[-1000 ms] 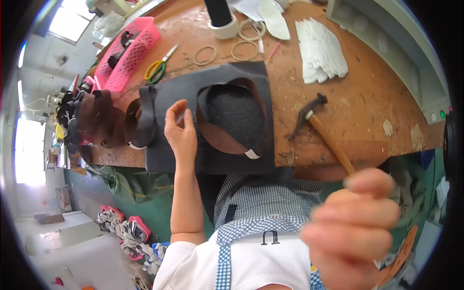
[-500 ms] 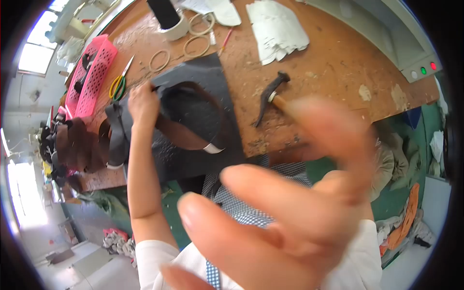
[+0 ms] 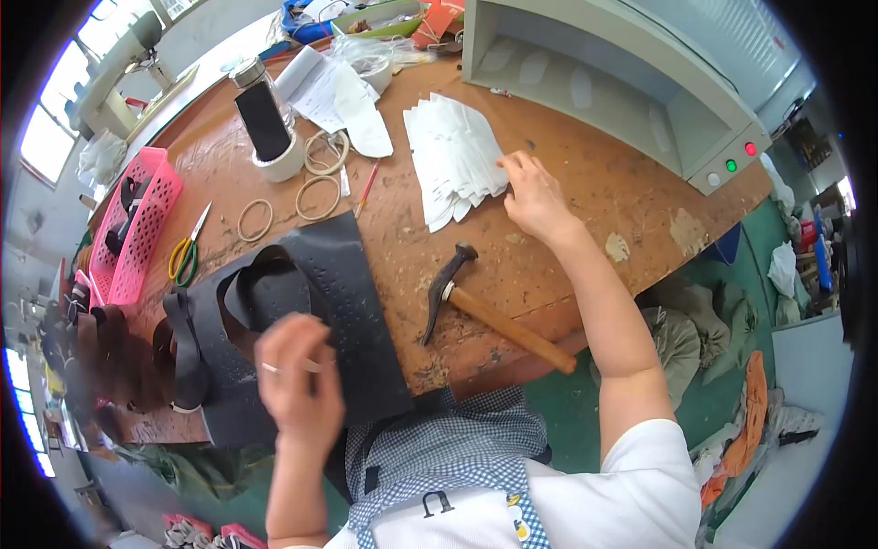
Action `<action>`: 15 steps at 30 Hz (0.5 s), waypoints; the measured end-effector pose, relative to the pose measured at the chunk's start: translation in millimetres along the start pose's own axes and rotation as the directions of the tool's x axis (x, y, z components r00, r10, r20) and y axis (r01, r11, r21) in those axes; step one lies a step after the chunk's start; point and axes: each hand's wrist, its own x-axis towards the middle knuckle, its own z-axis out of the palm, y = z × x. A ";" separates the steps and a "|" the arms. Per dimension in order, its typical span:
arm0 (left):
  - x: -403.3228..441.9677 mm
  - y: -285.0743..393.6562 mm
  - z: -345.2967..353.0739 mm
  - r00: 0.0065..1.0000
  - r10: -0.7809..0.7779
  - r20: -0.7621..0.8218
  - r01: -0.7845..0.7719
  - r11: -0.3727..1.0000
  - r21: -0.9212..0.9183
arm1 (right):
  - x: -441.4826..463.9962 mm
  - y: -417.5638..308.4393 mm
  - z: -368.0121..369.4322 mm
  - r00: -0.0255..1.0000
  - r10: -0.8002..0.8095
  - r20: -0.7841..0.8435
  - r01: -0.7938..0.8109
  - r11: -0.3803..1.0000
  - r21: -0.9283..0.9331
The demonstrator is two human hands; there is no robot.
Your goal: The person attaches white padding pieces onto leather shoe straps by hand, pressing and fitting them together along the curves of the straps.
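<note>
beside the right hand [image 3: 538, 201], white sheets [image 3: 452, 157], perhaps touching

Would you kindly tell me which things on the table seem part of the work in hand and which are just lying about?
Probably in the work:
dark band, by the left hand
black mat beneath the band
white pieces, at the right hand
hammer

Probably lying about:
scissors
pink basket
white roll

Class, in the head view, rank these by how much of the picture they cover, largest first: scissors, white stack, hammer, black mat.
1. Black mat, though partly covered
2. White stack
3. Hammer
4. Scissors
</note>
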 end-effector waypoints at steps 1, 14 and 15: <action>-7.2 14.1 9.9 0.999 0.013 0.053 -0.009 0.998 -0.069 | 3.6 10.8 4.4 0.998 -0.021 0.059 0.023 0.999 -0.033; 75.1 15.3 149.0 0.930 0.101 0.354 -0.043 0.985 -0.168 | 25.6 56.8 5.6 0.881 -0.443 0.166 0.457 0.888 -0.057; 82.6 12.3 168.1 0.928 0.143 0.344 -0.088 0.981 -0.171 | 26.7 57.1 5.0 0.872 -0.464 0.155 0.476 0.878 -0.055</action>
